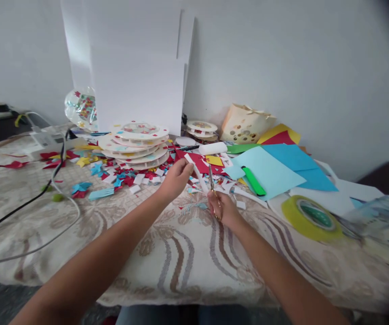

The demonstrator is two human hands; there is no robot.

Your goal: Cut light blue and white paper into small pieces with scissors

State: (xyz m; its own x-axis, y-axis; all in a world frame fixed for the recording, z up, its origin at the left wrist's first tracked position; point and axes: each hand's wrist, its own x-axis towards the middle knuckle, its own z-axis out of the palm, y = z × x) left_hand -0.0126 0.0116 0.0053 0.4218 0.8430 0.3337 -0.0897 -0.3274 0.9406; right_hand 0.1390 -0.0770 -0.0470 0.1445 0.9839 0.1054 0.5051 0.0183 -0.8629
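Observation:
My left hand [176, 178] pinches the upper end of a narrow white paper strip [197, 174], which slants down to the right. In my right hand [224, 208] is a pair of scissors [211, 178], its blades pointing up and away from me. The strip's lower end comes close to the right fingers; whether they touch it I cannot tell. Beyond the hands lies red paper [211, 166] with a small yellow piece [213, 160] on it. Paper scraps in several colours [136, 178] are scattered around and to the left of my left hand.
Stacked white discs [140, 146] stand at the back left, before tall white boards [136, 67]. To the right lie a green utility knife [253, 181], light blue paper [269, 169] and a yellow tape roll [311, 219]. Cables [75, 203] cross the patterned cloth at left.

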